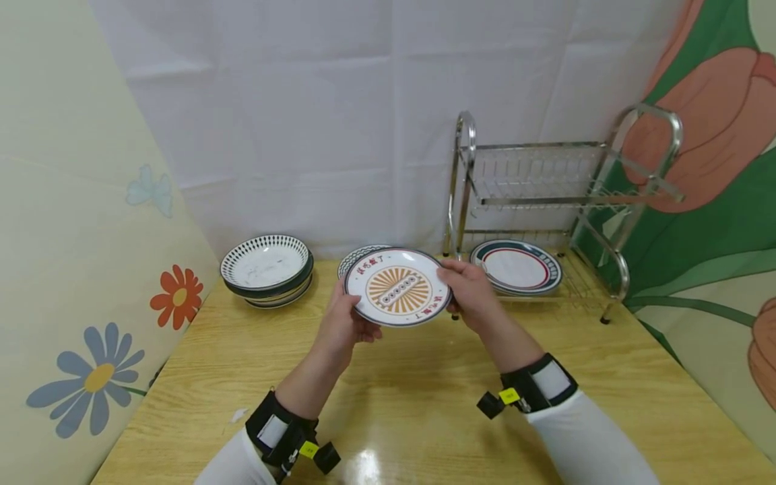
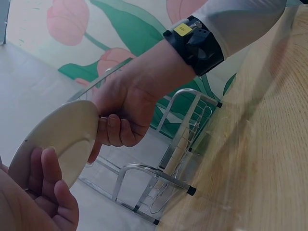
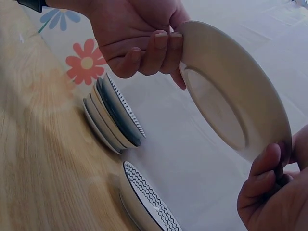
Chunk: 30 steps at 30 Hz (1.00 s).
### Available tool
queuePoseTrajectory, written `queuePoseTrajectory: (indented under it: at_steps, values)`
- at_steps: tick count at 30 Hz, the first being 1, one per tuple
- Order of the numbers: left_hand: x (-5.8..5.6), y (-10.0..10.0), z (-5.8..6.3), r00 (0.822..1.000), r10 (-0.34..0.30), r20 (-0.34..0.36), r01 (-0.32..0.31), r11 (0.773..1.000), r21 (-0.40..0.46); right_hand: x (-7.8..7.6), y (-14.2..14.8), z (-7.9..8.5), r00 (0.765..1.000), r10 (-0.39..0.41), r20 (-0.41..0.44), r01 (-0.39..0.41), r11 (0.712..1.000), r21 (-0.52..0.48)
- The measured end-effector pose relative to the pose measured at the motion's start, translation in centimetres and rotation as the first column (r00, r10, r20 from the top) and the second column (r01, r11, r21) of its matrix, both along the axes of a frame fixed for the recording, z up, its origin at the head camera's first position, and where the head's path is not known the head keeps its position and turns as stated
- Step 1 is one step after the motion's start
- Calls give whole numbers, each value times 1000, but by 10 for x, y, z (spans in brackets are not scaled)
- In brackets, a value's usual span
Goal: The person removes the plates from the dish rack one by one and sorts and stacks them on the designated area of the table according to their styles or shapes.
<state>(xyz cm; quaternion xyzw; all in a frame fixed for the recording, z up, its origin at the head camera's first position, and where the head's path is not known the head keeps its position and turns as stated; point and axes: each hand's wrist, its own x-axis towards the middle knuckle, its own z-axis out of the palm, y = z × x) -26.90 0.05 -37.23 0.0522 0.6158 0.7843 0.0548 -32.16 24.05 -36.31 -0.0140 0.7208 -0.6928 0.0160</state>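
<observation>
A white plate (image 1: 401,287) with an orange sunburst, red characters and a dark rim is held up above the table between both hands. My left hand (image 1: 341,316) grips its left edge, thumb on top and fingers beneath. At the opposite edge my right hand (image 1: 474,291) pinches the rim. In the right wrist view the plate's pale underside (image 3: 226,91) faces the camera. Behind the held plate, partly hidden, sits a dish with a black zigzag pattern (image 3: 149,197).
To the left stands a stack of plates and bowls (image 1: 267,271), black-patterned on top. A two-tier metal dish rack (image 1: 539,201) stands at the back right, with a blue-rimmed plate (image 1: 516,267) lying on its lower level. White cloth (image 1: 291,121) hangs behind the wooden table (image 1: 412,404).
</observation>
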Motion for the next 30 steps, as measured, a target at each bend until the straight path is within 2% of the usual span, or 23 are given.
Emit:
queuePoseTrajectory:
  at_steps: [8,13,18,21,25,30]
  values:
    - [-3,2,-4,999,53,7,-53,999,9,-1,-3,-4,999,10,46,-7,998,-64]
    - [-5,2,-6,997,76,13,-76,997,-13,0,-3,-9,995,79,55,-72,990,-118]
    - [-12,1,-6,993,116,20,-115,993,-39,3,-5,-12,988,142,54,-133,981,-142]
    - [-21,0,-7,990,140,24,-139,989,-44,5,-7,-15,983,167,71,-155,976,-156]
    - [-41,-2,-8,982,186,35,-184,981,-61,7,-11,-20,976,189,110,-169,971,-166]
    - [-69,-4,-7,963,266,42,-262,962,-83,9,-18,-33,959,250,133,-239,966,-95]
